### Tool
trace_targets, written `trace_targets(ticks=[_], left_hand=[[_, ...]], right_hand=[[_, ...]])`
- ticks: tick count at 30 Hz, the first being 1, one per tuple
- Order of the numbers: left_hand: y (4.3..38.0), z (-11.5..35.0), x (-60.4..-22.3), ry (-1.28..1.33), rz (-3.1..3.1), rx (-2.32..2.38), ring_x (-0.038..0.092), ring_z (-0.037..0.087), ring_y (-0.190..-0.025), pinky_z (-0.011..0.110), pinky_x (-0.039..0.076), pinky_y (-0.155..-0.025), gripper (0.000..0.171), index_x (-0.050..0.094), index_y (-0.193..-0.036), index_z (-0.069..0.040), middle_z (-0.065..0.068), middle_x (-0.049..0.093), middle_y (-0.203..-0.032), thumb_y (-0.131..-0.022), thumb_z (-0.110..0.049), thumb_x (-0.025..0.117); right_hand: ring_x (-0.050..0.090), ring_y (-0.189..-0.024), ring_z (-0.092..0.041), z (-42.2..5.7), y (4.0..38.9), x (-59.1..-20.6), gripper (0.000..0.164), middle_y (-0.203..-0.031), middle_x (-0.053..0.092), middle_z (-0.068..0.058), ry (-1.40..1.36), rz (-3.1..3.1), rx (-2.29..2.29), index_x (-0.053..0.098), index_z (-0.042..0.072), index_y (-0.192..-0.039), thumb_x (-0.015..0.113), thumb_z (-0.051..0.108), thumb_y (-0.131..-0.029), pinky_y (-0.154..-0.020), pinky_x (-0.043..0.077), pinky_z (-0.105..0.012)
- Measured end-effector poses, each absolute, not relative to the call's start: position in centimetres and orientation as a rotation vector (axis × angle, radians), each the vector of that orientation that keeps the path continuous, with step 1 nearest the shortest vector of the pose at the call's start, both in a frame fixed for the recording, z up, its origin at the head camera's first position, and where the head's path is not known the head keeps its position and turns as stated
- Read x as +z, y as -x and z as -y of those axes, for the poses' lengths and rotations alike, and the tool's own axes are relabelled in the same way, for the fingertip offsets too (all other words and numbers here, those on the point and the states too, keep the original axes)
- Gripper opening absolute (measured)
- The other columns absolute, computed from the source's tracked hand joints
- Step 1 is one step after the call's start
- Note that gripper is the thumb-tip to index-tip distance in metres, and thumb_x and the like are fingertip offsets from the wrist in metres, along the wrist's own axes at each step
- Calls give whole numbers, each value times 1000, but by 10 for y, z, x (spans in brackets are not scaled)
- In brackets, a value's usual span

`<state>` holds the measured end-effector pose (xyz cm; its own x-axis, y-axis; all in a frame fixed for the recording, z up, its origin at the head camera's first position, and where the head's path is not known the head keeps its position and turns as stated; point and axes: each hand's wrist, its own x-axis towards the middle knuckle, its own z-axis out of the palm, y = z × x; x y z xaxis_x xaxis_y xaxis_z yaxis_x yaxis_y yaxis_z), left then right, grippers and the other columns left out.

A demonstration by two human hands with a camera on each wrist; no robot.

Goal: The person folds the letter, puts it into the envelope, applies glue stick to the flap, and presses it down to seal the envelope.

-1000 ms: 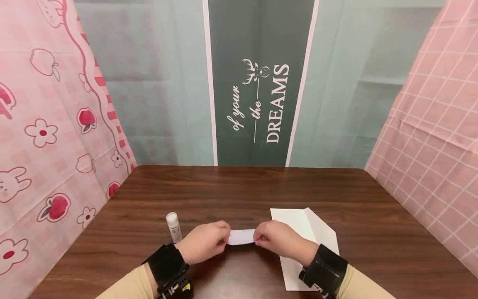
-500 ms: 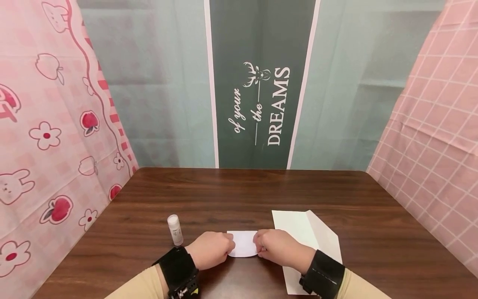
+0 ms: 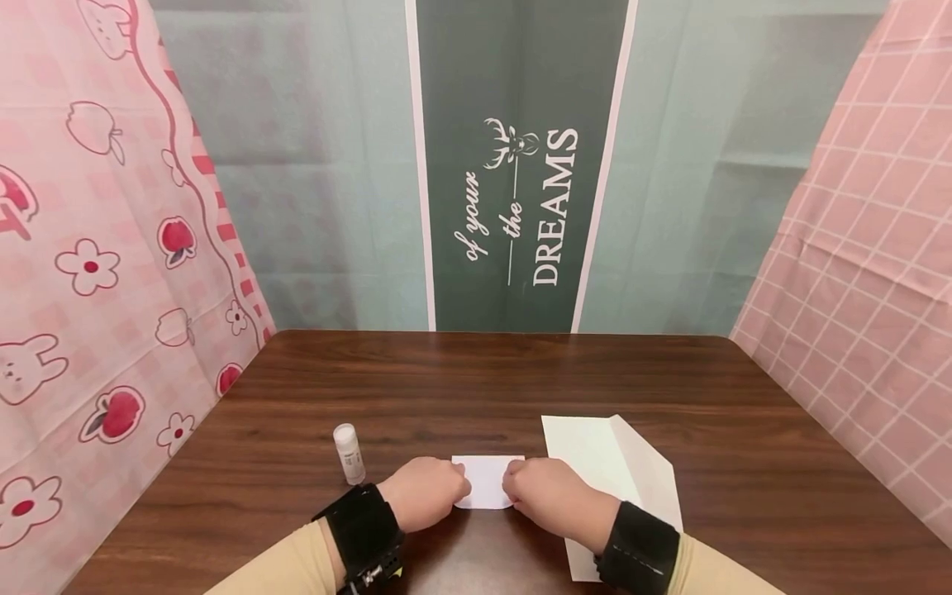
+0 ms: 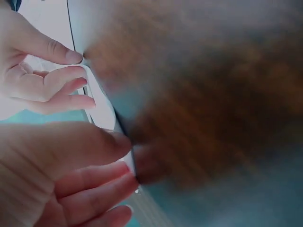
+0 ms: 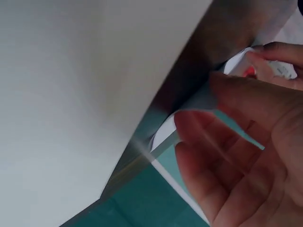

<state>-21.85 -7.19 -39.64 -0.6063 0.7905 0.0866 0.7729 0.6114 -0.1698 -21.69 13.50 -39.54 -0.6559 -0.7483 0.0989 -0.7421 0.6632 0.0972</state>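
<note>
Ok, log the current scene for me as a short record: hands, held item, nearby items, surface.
Left hand: pinches the left end of a small white paper piece
Right hand: pinches its right end
Left of the hands: white cylindrical tube with small printed text
Right side: larger creased white paper sheet, partly hidden by the right hand
Surface: dark brown wood-grain table

Sideways white "of your" (image 3: pixel 468 216), "the" (image 3: pixel 511 221) and "DREAMS" (image 3: pixel 556 207) on the dark green panel (image 3: pixel 526 178)
</note>
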Motion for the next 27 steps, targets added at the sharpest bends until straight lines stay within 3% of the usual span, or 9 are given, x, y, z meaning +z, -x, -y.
trace_targets(ticks=[9,14,18,27], left_hand=[[216,50,-406,1104,2481,510,54,9,-56,25,43,-45,7,65,-76,-16,-2,54,-68,-76,-23,69],[213,39,-412,998,2463,573,52,10,-57,25,45,-47,10,69,-84,-15,-1,52,-71,-81,-23,65],[212,35,-413,976,2595,505,53,12,-60,26,47,-50,13,65,-90,-11,0,54,-70,-83,-21,62],[218,32,-404,976,2904,421,62,16,-78,31,52,-65,35,58,-120,-6,5,64,-96,-88,-20,58]], right_hand=[[49,-49,-12,-120,210,-402,16,-62,47,2,-1117,2612,-293,62,13,-71,69,24,-80,-45,40,-28],[49,-51,-15,-113,206,-409,14,-67,47,0,-1036,2543,-432,66,11,-76,70,25,-77,-43,41,-28],[50,-55,-16,-111,205,-409,19,-69,46,-1,-1026,2605,-388,69,8,-81,68,27,-80,-43,43,-30],[59,-69,-18,-110,215,-400,40,-79,54,-5,-1126,2978,-114,59,-2,-116,61,27,-88,-64,50,-33]])
